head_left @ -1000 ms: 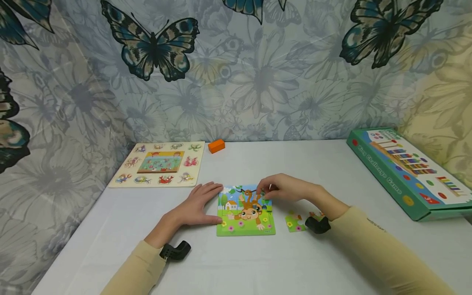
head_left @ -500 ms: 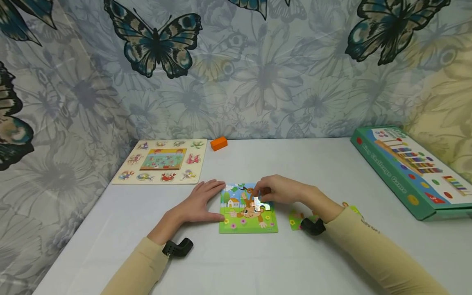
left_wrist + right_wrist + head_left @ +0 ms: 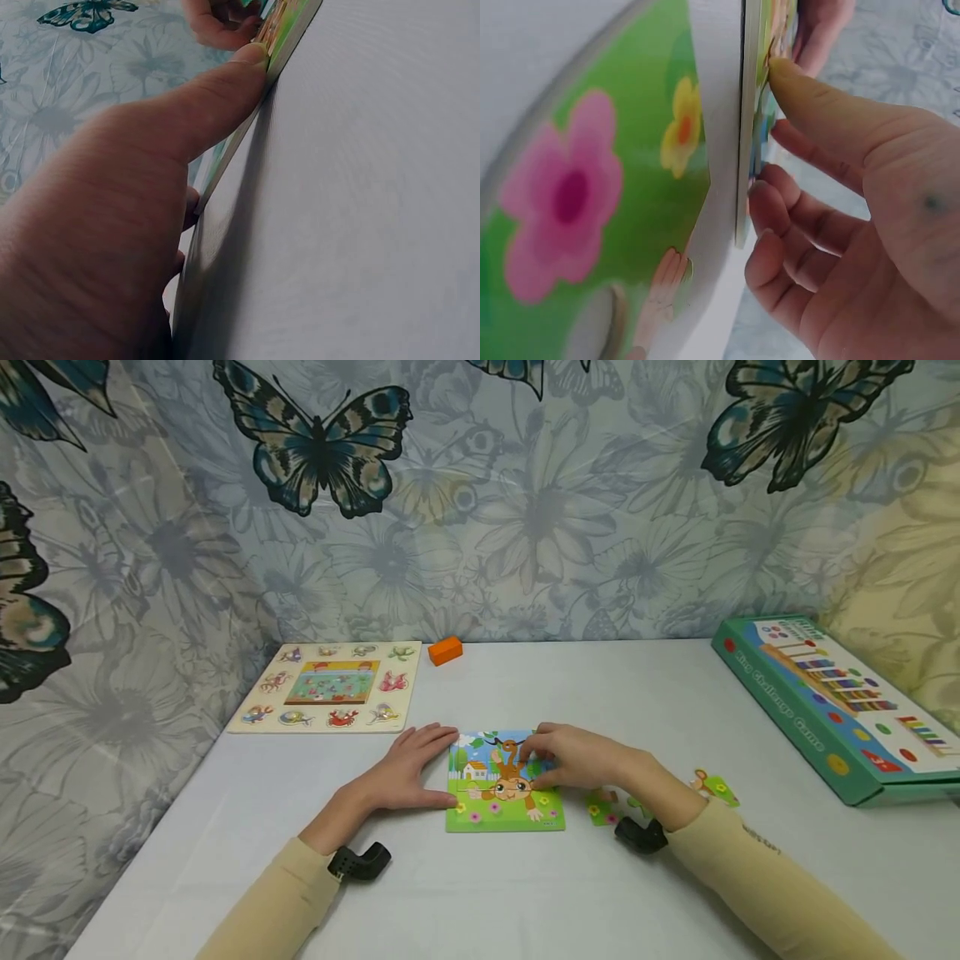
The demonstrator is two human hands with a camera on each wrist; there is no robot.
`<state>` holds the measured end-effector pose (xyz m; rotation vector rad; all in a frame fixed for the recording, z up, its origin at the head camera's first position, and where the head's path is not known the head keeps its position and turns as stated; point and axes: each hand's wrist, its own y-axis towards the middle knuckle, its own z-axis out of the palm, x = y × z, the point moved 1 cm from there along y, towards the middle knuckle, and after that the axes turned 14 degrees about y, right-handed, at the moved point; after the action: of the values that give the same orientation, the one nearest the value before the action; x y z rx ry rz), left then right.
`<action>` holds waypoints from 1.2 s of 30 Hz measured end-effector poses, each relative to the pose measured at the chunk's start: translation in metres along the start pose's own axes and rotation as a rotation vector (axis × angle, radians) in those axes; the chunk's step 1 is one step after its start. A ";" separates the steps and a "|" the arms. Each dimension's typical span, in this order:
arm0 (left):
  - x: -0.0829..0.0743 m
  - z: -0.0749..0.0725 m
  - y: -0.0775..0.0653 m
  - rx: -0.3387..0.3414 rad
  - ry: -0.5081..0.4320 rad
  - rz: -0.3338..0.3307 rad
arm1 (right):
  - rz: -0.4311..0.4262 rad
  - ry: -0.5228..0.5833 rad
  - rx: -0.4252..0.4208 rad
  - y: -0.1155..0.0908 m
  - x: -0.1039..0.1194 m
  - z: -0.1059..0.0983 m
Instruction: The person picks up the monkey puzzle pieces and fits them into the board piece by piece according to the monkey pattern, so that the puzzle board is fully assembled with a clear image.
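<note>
A square jigsaw puzzle [image 3: 504, 820] with a monkey, a house and flowers lies flat on the white table. My left hand [image 3: 401, 774] rests along its left side, fingers extended to the top corner, thumb [image 3: 232, 82] lying on the lower edge. Over the puzzle's right part, my right hand [image 3: 583, 758] has bent fingers and pinches a puzzle piece against the picture; that piece is mostly hidden by the fingers. In the right wrist view the thumb [image 3: 817, 101] and index finger touch the puzzle's face. A loose green piece with flowers [image 3: 641, 165] lies close by.
More loose pieces lie right of the puzzle, including one with yellow flower [image 3: 720, 789] beyond the right forearm. A cream sea-animal board [image 3: 238, 725] sits at the back left, an orange block [image 3: 446, 651] beside it. A green game box [image 3: 795, 727] stands at the right.
My right hand has shifted slightly over the puzzle's right side, and the shiny gap seen half a second ago no longer shows. The left hand keeps its place on the puzzle.
</note>
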<state>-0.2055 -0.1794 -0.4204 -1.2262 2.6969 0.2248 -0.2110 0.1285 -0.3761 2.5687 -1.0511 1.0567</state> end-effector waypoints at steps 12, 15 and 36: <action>0.001 -0.005 0.007 0.022 0.016 0.008 | -0.034 -0.045 -0.050 -0.006 0.000 0.000; 0.001 -0.005 0.007 0.020 0.004 0.005 | -0.041 -0.046 -0.054 -0.004 -0.001 0.000; -0.001 -0.002 0.000 0.028 -0.006 0.001 | -0.083 -0.025 -0.062 -0.003 0.002 0.008</action>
<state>-0.2053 -0.1791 -0.4180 -1.2142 2.6867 0.1905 -0.2039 0.1262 -0.3808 2.5587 -0.9579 0.9599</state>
